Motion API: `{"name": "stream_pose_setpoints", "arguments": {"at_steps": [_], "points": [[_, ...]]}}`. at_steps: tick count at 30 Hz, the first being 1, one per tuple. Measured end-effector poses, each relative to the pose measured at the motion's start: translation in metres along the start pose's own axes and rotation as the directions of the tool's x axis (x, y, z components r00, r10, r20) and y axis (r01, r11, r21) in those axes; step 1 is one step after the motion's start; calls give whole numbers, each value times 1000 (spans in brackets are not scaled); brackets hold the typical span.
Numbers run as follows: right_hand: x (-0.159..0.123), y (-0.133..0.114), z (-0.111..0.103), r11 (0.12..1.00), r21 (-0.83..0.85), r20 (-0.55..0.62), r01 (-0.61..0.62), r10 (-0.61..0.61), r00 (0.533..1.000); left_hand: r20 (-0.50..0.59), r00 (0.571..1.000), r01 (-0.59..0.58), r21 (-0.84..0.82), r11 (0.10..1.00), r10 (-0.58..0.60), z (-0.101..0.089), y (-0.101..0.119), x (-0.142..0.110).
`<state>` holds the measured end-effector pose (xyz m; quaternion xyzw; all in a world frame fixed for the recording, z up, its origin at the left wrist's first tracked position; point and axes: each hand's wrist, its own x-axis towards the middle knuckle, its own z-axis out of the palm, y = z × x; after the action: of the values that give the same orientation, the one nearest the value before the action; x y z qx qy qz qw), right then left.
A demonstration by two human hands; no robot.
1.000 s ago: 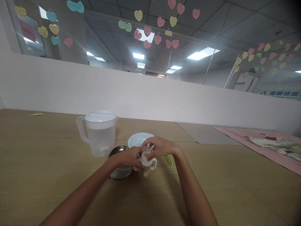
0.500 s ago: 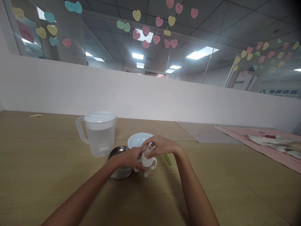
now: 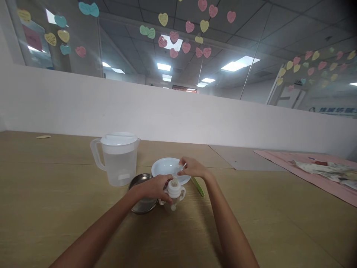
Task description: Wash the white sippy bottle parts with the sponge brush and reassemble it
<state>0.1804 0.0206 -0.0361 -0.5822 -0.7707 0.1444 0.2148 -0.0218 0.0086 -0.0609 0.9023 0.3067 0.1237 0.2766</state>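
Note:
My left hand (image 3: 158,187) is closed round the collar and side of a baby bottle (image 3: 174,190), which has two white handles and stands upright. A pale teat shows at the bottle's top. Just behind it, my right hand (image 3: 193,167) pinches a clear cap (image 3: 179,172), hard to make out against the white plate (image 3: 163,164). A metal pan (image 3: 142,207) lies partly under my left wrist. To the right of the bottle is a green handle (image 3: 198,187); its far end is hidden by the plate and my right hand.
A lidded plastic pitcher (image 3: 119,167) stands at the back left, beside the pan. Far right, a pink cloth (image 3: 279,158) carries a crumpled light cloth (image 3: 320,169). A white wall (image 3: 178,119) bounds the table (image 3: 117,234) at the back.
My right hand has lifted the clear cap off the bottle's top and moved back and right, over the plate. The teat is now uncovered. My left hand keeps its hold on the bottle.

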Motion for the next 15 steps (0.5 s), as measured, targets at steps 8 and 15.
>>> {"name": "stream_pose_setpoints", "arguments": {"at_steps": [8,15], "points": [[17,-1,36,993,-114,203,-28,50,978,-11,1000,6,11,1000,-6,1,0,0],[-2,-9,1,1000,-25,192,-3,8,981,-23,1000,-15,-5,1000,15,2,-4,1]]}}
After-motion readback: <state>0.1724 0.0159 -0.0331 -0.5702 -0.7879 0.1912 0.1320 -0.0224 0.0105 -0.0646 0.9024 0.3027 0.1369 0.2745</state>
